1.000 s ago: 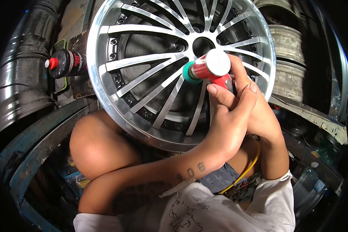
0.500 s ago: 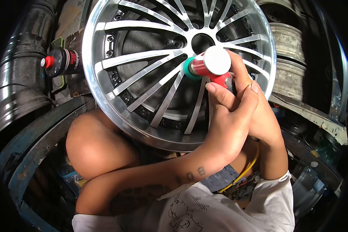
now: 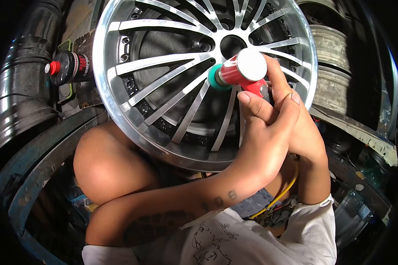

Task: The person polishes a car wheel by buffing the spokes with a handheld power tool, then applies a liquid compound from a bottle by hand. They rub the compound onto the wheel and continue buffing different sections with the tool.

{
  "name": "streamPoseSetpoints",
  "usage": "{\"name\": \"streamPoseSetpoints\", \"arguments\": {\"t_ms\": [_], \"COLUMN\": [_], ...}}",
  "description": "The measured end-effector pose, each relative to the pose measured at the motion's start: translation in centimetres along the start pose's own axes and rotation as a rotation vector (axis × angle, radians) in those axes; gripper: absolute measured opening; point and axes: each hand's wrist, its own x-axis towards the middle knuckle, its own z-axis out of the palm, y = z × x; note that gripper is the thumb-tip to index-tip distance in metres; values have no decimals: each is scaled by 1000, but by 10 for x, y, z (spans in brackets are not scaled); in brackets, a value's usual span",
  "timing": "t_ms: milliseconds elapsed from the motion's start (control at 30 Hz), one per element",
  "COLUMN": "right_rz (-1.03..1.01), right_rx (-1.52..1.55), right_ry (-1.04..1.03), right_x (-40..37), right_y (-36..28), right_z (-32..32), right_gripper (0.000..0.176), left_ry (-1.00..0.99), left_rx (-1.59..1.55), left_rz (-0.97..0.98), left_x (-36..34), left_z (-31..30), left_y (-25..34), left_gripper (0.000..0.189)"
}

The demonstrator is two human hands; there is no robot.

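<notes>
A red polisher (image 3: 253, 85) with a round white top has its green pad (image 3: 215, 77) against the spokes of a silver wheel rim (image 3: 124, 104), just below the centre hole. My right hand (image 3: 298, 128) is closed round the tool's body, one finger along its right side. From the lower left, my left hand (image 3: 264, 143) comes in and wraps the handle, overlapping my right hand. The thumbs cross, and most of the other fingers are hidden beneath.
A black bottle with a red cap (image 3: 68, 68) lies left of the rim. Shiny metal cylinders (image 3: 20, 95) stand at the far left, worn rims (image 3: 327, 84) at the right. A yellow hose (image 3: 290, 185) runs below my hands; my bare knee (image 3: 106, 163) is at lower left.
Both hands and the polisher have shifted very slightly within the view, to the right and up. The pad remains at the spokes near the hub.
</notes>
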Motion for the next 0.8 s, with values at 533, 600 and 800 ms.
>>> {"name": "streamPoseSetpoints", "arguments": {"t_ms": [533, 600, 800], "right_rz": [-62, -40, -48], "right_rx": [-6, -6, 12], "right_ry": [24, 6, 15], "right_x": [2, 1, 1], "right_y": [1, 0, 4], "right_z": [4, 2, 0], "right_gripper": [68, 68, 70], "left_ry": [-86, -110, -119], "left_rx": [128, 146, 140], "left_rz": [35, 34, 1], "left_x": [-2, -2, 2], "left_z": [-5, -6, -10], "left_y": [12, 10, 2], "left_gripper": [64, 70, 67]}}
